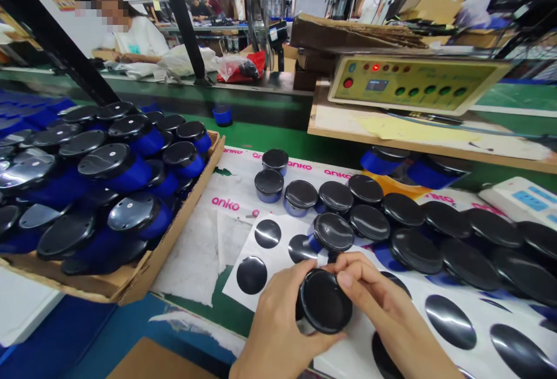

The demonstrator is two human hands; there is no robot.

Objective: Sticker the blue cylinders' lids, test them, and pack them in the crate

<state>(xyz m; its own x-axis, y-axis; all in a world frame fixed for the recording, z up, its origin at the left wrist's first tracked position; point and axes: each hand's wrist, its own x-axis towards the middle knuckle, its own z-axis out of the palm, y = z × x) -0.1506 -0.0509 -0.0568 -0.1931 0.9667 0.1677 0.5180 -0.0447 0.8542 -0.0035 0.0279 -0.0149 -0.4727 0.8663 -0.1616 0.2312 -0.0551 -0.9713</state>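
Observation:
My left hand (pixel 282 315) is wrapped round a round black-faced piece (pixel 326 302), its dark disc face tilted up toward me. My right hand (pixel 376 292) has its thumb and fingers pinched together at the piece's upper right rim. Whether a thin film or sticker is between those fingertips, I cannot make out. Under and around both hands lies a white sheet of round black stickers (pixel 251 274). Just beyond my fingers stands a blue cup-shaped piece with a glossy black top (pixel 333 231), one of several in rows running to the right.
At left, a cardboard tray (pixel 174 239) is heaped with blue, black-topped pieces. A control box (pixel 418 86) with a red light rests on a wooden shelf (pixel 439 135) at back right. One blue piece (pixel 223 115) stands alone farther back. Another person (pixel 139 36) sits across the bench.

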